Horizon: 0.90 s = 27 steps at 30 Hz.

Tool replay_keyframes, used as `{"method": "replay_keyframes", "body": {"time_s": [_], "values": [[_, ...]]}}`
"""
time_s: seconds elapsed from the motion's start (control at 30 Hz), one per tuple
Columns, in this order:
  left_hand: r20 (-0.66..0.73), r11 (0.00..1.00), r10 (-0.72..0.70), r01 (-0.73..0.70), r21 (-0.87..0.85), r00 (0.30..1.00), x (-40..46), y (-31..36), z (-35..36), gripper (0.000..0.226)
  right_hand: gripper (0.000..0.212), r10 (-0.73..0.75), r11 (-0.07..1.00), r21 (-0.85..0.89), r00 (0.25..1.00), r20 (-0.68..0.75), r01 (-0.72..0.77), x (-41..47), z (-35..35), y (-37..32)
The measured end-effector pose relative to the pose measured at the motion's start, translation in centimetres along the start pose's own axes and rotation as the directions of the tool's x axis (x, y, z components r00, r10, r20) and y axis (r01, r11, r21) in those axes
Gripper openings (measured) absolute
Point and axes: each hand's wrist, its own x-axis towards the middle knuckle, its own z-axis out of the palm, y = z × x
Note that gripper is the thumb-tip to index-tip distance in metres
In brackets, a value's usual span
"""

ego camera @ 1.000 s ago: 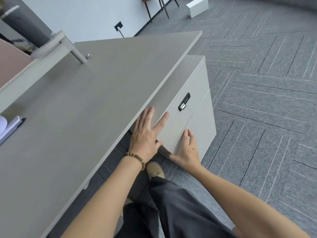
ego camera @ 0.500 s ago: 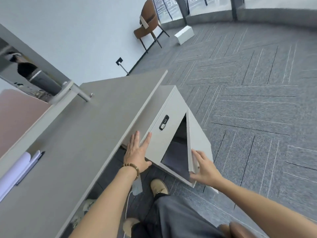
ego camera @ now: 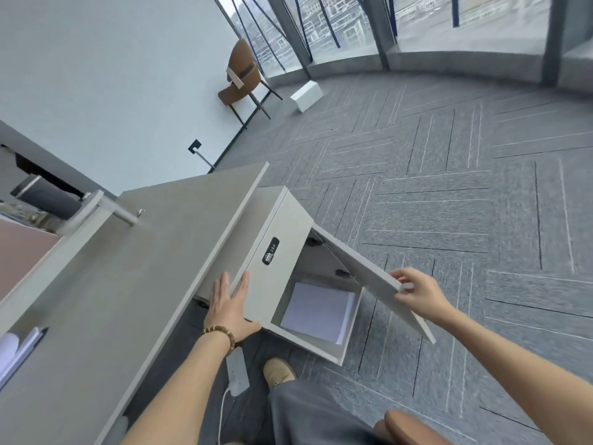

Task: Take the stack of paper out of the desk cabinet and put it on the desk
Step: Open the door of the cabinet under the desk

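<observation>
The grey desk cabinet (ego camera: 279, 226) stands under the right end of the desk (ego camera: 128, 284). Its lower door (ego camera: 362, 271) is swung wide to the right. Inside the lower compartment lies a white stack of paper (ego camera: 317, 308), flat on the floor of the cabinet. My left hand (ego camera: 229, 308) rests flat, fingers spread, against the upper drawer front, below the combination lock (ego camera: 270, 251). My right hand (ego camera: 418, 292) pinches the free edge of the open door.
A white power strip (ego camera: 237, 372) with its cable lies on the carpet beside my tan shoe (ego camera: 278, 372). Papers and a pen (ego camera: 19, 351) sit at the desk's left edge. A brown chair (ego camera: 244, 78) and a white box (ego camera: 306, 95) stand far off by the windows.
The cabinet door went from shut to wide open, pulled rightward by my right hand. The paper stack has come into sight. My left hand stayed on the drawer front.
</observation>
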Motion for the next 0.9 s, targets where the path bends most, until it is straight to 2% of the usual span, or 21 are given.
{"method": "replay_keyframes", "body": {"time_s": [0.23, 0.37, 0.47, 0.6, 0.73, 0.9], "values": [[-0.024, 1.0, -0.022, 0.023, 0.016, 0.999, 0.1, 0.5, 0.3, 0.122, 0.037, 0.028, 0.988, -0.145, 0.985, -0.172, -0.054, 3.0, -2.6, 0.5], [-0.014, 1.0, -0.022, 0.022, 0.021, 1.0, 0.2, 0.5, 0.5, 0.124, 0.04, 0.031, 0.961, -0.268, 0.987, -0.157, -0.073, 5.0, -3.8, 0.4], [-0.011, 0.999, -0.019, 0.019, 0.035, 1.0, 0.3, 0.4, 0.5, 0.124, 0.06, 0.004, 0.888, -0.454, 0.989, -0.148, -0.072, 6.1, -3.8, 0.1], [-0.038, 0.999, -0.032, 0.033, 0.026, 0.999, 0.4, 0.4, 0.7, 0.124, 0.079, -0.152, 0.662, -0.749, 0.975, -0.162, -0.021, 8.0, -3.5, -1.7], [-0.06, 0.999, -0.021, 0.024, 0.038, 0.998, 0.4, 0.9, 1.0, 0.124, 0.106, -0.075, 0.553, -0.832, 0.992, -0.104, -0.045, 9.8, -4.0, -2.0], [-0.058, 0.998, -0.034, 0.037, 0.055, 0.998, 0.5, 0.6, 1.3, 0.123, 0.118, 0.002, 0.535, -0.845, 0.999, -0.032, -0.028, 11.2, -3.6, -3.1]]}}
